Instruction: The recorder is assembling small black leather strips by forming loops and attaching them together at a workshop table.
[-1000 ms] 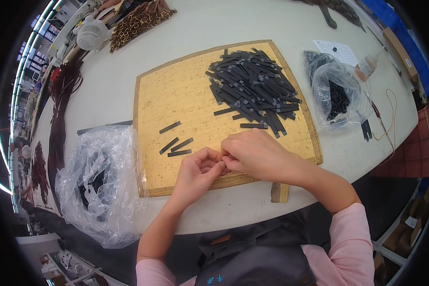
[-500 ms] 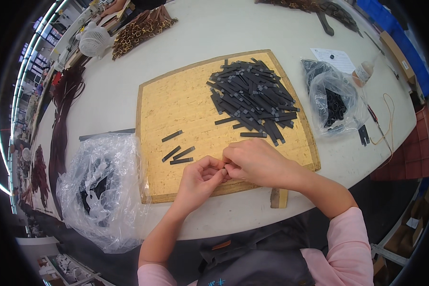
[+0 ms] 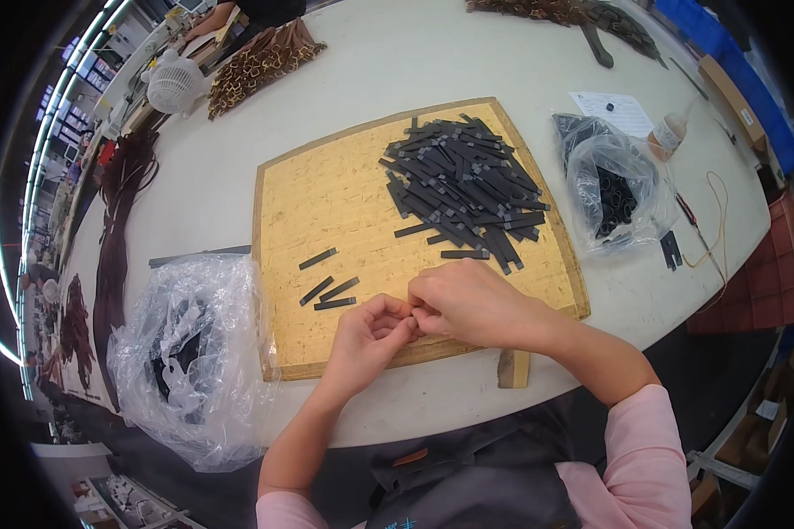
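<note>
My left hand (image 3: 368,337) and my right hand (image 3: 470,302) meet over the near edge of a yellow board (image 3: 318,194). Both sets of fingers are closed in a pinch, fingertips together. Whatever lies between them is hidden by the fingers. Beyond my right hand a big heap of short black strips (image 3: 463,176) with greyish ends covers the board's far right part. A single black strip (image 3: 464,255) lies just past my right knuckles. Several loose black strips (image 3: 335,289) rest on the board to the left of my hands.
On the left stands a crumpled clear plastic bag (image 3: 229,353) with dark contents. At right are another clear bag (image 3: 582,189) of black pieces, a glue bottle (image 3: 668,134), a paper sheet (image 3: 631,113) and a thin tool (image 3: 686,209). A white fan (image 3: 175,84) and brown straps (image 3: 265,66) sit farther back.
My hands stay pinched together in nearly the same spot, with only slight finger movement. The whole view has shifted a little; the strips lie as before.
</note>
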`<state>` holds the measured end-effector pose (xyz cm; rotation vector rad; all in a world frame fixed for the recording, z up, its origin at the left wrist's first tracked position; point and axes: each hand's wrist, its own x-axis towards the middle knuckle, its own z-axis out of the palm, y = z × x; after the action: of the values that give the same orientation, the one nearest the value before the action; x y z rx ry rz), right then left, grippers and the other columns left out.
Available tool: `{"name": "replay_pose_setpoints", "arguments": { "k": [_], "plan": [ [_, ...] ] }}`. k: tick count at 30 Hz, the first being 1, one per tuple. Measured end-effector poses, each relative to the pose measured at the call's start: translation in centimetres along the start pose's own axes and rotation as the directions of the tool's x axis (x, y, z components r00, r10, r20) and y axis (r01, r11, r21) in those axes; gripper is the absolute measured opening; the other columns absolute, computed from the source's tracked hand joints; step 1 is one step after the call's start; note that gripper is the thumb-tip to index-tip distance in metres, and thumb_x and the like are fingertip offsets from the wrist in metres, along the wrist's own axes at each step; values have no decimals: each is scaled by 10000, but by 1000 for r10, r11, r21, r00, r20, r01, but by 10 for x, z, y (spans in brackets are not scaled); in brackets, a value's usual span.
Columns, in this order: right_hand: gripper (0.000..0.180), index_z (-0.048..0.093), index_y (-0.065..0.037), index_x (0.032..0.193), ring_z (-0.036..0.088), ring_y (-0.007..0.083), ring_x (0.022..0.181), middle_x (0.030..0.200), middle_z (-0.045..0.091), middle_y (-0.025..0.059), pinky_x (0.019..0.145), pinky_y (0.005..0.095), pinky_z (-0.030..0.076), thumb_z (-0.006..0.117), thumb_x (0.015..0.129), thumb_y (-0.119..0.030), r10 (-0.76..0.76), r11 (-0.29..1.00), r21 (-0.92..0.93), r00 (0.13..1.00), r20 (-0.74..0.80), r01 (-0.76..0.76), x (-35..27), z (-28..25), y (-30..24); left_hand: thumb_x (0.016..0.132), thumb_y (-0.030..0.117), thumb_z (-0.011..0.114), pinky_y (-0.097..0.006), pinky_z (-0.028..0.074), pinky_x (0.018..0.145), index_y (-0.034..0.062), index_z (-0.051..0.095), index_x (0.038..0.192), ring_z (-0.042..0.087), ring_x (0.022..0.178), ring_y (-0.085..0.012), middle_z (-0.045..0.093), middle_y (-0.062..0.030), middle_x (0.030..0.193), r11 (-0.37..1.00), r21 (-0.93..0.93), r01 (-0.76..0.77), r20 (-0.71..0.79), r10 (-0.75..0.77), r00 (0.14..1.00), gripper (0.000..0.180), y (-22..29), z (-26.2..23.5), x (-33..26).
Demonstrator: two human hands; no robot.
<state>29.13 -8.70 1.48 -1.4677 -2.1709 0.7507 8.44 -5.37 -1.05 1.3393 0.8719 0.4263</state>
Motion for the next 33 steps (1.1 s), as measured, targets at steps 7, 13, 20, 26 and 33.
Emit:
{"name": "replay_pose_setpoints", "arguments": {
  "k": [7, 13, 20, 26, 33],
  "plan": [
    [159, 693, -21, 857, 670, 347, 776, 815, 687, 173, 699, 426, 517, 711, 847, -178, 46, 998, -53, 999, -9, -46, 4, 3, 0, 1011, 18, 589, -267, 587, 886, -64, 609, 1094, 713, 955, -153, 703, -115, 1031, 996, -92, -17, 38, 21, 999, 118, -7, -5, 1],
    [174, 698, -7, 1022, 702, 291, 767, 891, 707, 141, 703, 400, 547, 664, 914, -138, 191, 872, 484, 960, -206, -69, -19, 14, 5, 1023, 15, 569, -319, 556, 980, -46, 576, 1144, 686, 1068, -181, 687, -137, 1139, 965, -232, -125, 68, 145, 987, 136, -7, -6, 1],
    [179, 613, -23, 1023, 687, 293, 862, 979, 657, 127, 713, 389, 535, 707, 891, -98, 24, 949, 305, 949, -315, 77, -21, 24, -5, 1019, 34, 592, -289, 523, 973, -24, 586, 1131, 661, 1087, -148, 693, -117, 1142, 965, -230, -123, 36, 135, 990, 126, -2, -2, -3],
    [183, 600, -2, 979, 708, 277, 838, 942, 657, 129, 692, 372, 557, 729, 863, -57, 79, 936, 345, 912, -402, 71, -18, 35, -16, 995, 65, 660, -211, 503, 848, 22, 599, 1007, 629, 921, -63, 677, -32, 976, 942, -303, -147, -46, 140, 989, 76, -1, 3, -4],
    [218, 647, 8, 1028, 719, 249, 843, 922, 671, 123, 725, 323, 558, 747, 835, -15, 95, 937, 346, 917, -387, 49, -15, 38, -27, 989, 82, 677, -233, 532, 797, 53, 580, 847, 664, 889, -94, 712, -63, 909, 931, -305, -200, -119, 171, 978, 175, 4, 5, -4]
  ]
}}
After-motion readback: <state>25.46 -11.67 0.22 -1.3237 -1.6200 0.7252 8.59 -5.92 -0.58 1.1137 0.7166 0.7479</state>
